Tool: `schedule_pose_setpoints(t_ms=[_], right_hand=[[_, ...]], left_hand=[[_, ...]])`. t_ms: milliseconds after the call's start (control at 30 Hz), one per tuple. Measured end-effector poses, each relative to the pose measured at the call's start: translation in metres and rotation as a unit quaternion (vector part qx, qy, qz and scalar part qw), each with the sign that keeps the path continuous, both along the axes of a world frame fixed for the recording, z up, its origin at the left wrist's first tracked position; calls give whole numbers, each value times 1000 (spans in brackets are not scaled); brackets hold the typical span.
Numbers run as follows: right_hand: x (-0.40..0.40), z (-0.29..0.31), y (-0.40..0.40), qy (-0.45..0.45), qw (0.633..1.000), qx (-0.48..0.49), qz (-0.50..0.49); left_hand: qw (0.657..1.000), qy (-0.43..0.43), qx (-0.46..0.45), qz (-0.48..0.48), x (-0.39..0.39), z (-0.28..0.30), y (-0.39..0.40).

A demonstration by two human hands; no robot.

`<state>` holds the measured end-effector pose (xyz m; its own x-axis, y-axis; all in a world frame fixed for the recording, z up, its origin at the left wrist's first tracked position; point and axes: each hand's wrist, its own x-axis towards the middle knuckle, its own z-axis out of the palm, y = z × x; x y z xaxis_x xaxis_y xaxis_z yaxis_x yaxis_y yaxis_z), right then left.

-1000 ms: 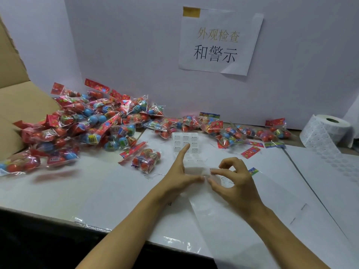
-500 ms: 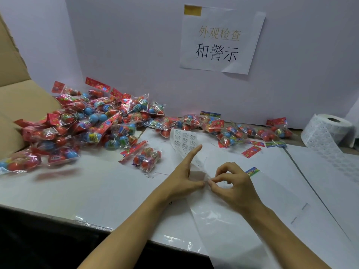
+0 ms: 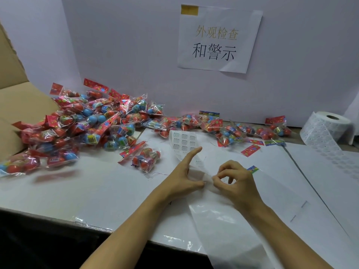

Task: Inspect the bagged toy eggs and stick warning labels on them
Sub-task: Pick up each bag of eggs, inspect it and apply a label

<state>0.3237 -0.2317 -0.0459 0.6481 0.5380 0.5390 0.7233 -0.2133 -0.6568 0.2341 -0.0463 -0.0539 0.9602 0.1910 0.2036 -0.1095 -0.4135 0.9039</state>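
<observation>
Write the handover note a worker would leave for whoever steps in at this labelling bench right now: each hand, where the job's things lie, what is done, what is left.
Left hand: thumb pinches the label strip, index finger straight along it.
Right hand: fingers curled, picking at the strip's near end, seemingly peeling a label.
Single bag of toy eggs lies left of the hands; big pile of bags far left, more bags in a row along the back wall. Label roll far right.
Done: cannot tell which bags carry labels.
Left: peel a label, stick it, continue through the bags.
</observation>
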Motion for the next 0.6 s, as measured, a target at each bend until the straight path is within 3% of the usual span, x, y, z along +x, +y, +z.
schedule_pose_setpoints(t_ms=[133,233,300,367,433,533,600], right_hand=[[20,6,-5,108,970,133,-175],[40,9,-16,272,875,272,-295],[48,8,-23,321,835,309,-324],[50,8,-24,320,842,292,-322],[42,8,-18,280,874,265,-296],[22,6,-8,88,954,174,-226],[11,4,-3,-27,978,121,-165]], left_hand=[[999,15,-38,1,-3,4,-5],[996,-24,18,82,-3,7,-8],[986,-46,96,129,-2,6,-4],[978,-54,140,142,-3,6,0],[978,-75,130,145,-3,7,-1],[990,-97,34,94,-5,10,-5],[996,-72,24,36,-8,12,-8]])
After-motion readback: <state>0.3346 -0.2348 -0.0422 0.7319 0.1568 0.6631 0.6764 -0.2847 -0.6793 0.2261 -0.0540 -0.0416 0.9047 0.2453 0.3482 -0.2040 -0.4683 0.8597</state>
